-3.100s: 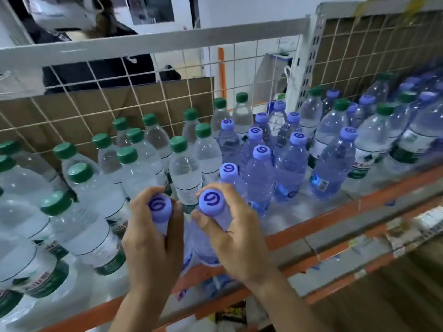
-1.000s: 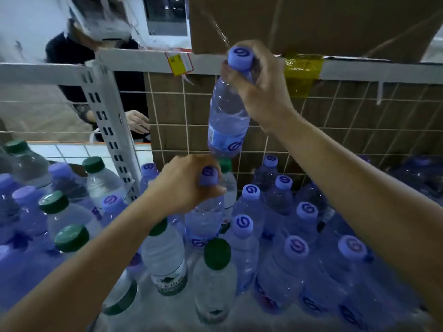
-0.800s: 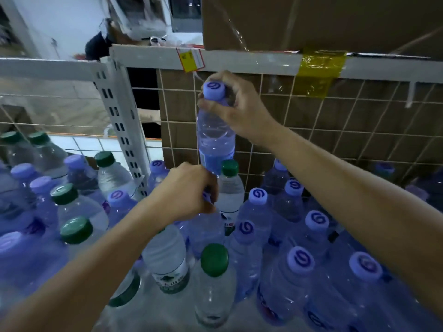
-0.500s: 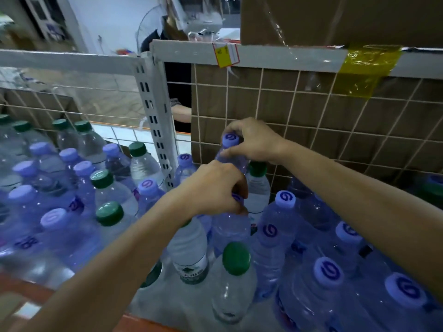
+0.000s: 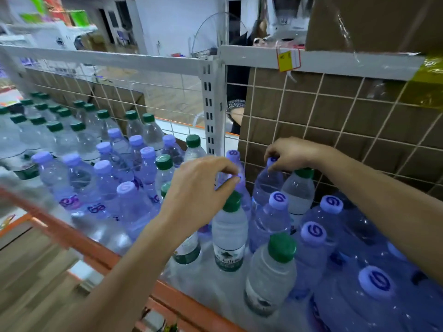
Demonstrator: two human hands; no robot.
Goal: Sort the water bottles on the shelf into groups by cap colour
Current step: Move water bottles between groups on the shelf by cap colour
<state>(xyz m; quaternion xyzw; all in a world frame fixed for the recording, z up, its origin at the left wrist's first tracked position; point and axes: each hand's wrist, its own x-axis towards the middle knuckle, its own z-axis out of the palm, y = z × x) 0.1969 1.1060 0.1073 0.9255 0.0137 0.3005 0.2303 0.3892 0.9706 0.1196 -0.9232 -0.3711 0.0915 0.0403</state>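
Head view, near to far, all placed off the grey post (image 5: 212,111) at the back of the shelf (image 5: 96,255).

Front edge, right of post: front green bottle (image 5: 271,271) upright, nearest the camera. Purple-cap bottles crowd its right side, the big purple bottle (image 5: 374,283) closest.

One row back, just right of post line: second green bottle (image 5: 229,231) upright, its cap right under the left hand's fingertips.

Left hand (image 5: 196,197): fingers curled, thumb and fingertips pinching the purple cap of the left-hand bottle (image 5: 233,176). That bottle's body is mostly hidden behind the hand and the green cap; cannot tell whether it stands on the shelf.

Right hand (image 5: 292,153): further back, right of post, close to the mesh (image 5: 335,121). Fingers curled down over the cap of the right-hand bottle (image 5: 267,185), which stands among the others. Third green bottle (image 5: 298,190) touches its right side. Post bottle (image 5: 233,154), purple cap, stands at the foot of post.

Left of post: purple cluster (image 5: 107,178), two stray green caps (image 5: 164,161) on its post side. Further left, green group (image 5: 55,130) runs to the back.

Behind mesh, right of post: brown cardboard (image 5: 275,111). Above it, a box (image 5: 371,22) on the rail, yellow tag (image 5: 288,59) hanging. Dark sleeve (image 5: 237,92) of a person shows just behind post.
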